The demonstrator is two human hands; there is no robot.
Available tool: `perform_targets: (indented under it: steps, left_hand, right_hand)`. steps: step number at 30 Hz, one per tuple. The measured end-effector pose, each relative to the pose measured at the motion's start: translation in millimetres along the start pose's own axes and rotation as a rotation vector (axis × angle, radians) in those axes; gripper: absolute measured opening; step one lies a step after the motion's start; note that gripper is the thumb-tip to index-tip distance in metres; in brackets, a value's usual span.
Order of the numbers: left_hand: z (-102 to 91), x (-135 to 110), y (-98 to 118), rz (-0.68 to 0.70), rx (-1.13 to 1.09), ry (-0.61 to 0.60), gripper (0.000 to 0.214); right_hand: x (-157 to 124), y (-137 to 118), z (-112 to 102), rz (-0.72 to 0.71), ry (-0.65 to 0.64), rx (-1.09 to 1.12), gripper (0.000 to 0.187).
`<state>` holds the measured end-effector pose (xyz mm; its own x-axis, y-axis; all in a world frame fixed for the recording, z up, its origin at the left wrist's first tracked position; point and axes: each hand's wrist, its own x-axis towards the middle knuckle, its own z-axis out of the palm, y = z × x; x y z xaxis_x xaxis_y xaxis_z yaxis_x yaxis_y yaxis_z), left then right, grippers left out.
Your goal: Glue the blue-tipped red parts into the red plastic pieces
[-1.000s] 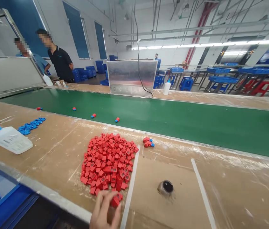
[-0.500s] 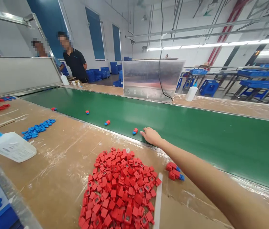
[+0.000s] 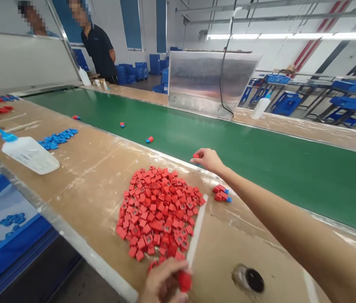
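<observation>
My right hand (image 3: pixel 207 159) reaches out over the near edge of the green conveyor belt (image 3: pixel 260 155), fingers pinched on a small red part (image 3: pixel 196 155). My left hand (image 3: pixel 165 283) is at the bottom of the view, closed on a red piece (image 3: pixel 184 281) at the near end of a big pile of red parts (image 3: pixel 159 208). A few red-and-blue assembled pieces (image 3: pixel 221 194) lie right of the pile, under my right forearm. Assembled pieces (image 3: pixel 149 139) ride on the belt.
A white squeeze bottle with a blue tip (image 3: pixel 28 152) lies at left, beside a small heap of blue parts (image 3: pixel 57 138). A metal box (image 3: pixel 211 83) stands beyond the belt. A round hole (image 3: pixel 253 280) is in the bench. Two people (image 3: pixel 97 44) stand at far left.
The view dropped and shifted. My right hand has drawn back from the belt with a red-and-blue piece pinched in it. My left hand has come back into view, closed on a red piece.
</observation>
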<state>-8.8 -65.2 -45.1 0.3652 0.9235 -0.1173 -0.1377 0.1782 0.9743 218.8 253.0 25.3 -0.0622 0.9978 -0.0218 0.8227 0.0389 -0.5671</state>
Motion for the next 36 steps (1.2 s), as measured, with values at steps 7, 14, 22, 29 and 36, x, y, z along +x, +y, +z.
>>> perform_targets:
  steps: [7,14,22,29,36]
  left_hand:
    - [8.1,4.7,15.4,0.039,0.034,-0.031,0.031]
    - [35.6,13.7,30.4,0.117,0.448,-0.023,0.036]
    - [60.4,23.7,29.1,0.085,0.471,-0.058,0.041]
    - [76.8,23.1,11.2,0.061,0.352,-0.05,0.033]
    - [72.8,18.3,15.6,0.049,0.316,-0.071,0.034]
  right_hand:
    - [-193.5,47.0,-81.2,-0.016,0.031,0.337,0.05]
    - [-362.3,103.2,-70.4,0.304,0.143,0.552,0.057]
    - [-423.9,132.6,-32.9,0.443,0.154,0.695,0.059]
    - [-394.9,94.7,-39.7,0.274,0.152,0.673,0.052]
    - [-369.5,64.9,-35.0,-0.01,0.251,0.262,0.029]
